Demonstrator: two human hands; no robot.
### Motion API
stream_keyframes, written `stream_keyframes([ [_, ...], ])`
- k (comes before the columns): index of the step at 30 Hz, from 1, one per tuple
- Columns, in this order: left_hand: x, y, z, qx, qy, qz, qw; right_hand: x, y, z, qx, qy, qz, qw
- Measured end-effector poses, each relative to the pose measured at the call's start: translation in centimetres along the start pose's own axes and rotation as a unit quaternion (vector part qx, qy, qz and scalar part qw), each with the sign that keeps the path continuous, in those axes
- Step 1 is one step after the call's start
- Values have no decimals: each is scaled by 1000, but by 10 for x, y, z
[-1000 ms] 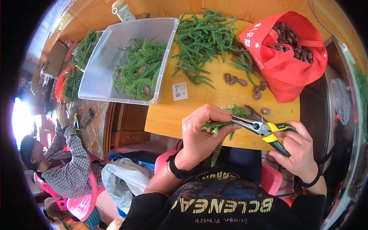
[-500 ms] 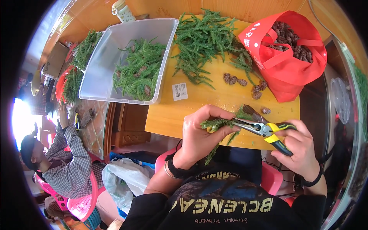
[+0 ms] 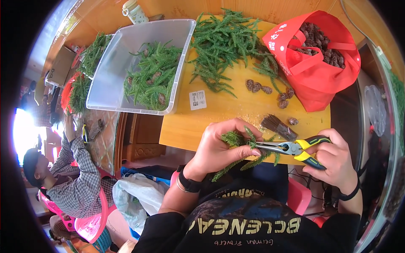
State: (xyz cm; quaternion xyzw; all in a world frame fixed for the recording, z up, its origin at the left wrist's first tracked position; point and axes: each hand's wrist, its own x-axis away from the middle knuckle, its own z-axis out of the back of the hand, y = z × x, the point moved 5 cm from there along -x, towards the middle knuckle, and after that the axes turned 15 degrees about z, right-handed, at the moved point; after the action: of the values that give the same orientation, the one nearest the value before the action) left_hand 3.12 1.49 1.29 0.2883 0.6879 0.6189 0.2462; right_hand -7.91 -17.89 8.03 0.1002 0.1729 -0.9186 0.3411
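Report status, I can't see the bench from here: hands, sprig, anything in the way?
Left hand grips green sprig. Right hand holds yellow-handled pliers, nose at the sprig. Bundle of dark sticks just behind; nothing blocking.

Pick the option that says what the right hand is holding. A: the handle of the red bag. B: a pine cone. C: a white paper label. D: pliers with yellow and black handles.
D: the right hand grips the pliers by their yellow and black handles, with the metal tip at the green sprig that the left hand holds.
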Motion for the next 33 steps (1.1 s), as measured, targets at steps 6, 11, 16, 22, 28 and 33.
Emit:
stream_keyframes([
  [6, -2, -2, 0, 76, -49, 34, 995, -4, 1, 3, 13, -9, 17, 1000],
  [11, -5, -5, -1, 85, -91, 64, 990, -2, 2, -1, 11, -20, 5, 1000],
  [16, -6, -7, 1, 106, -87, 110, 985, 6, 6, -7, -47, -77, -38, 995],
  [22, -5, -13, 3, 116, -96, 124, 981, 9, 15, -16, -177, -43, -110, 977],
  [28, -4, -21, 5, 132, -100, 123, 978, 17, 20, -18, -262, 4, -144, 954],
  [33, -7, -25, 8, 164, -92, 146, 971, 44, 31, -19, -281, 87, -268, 917],
])
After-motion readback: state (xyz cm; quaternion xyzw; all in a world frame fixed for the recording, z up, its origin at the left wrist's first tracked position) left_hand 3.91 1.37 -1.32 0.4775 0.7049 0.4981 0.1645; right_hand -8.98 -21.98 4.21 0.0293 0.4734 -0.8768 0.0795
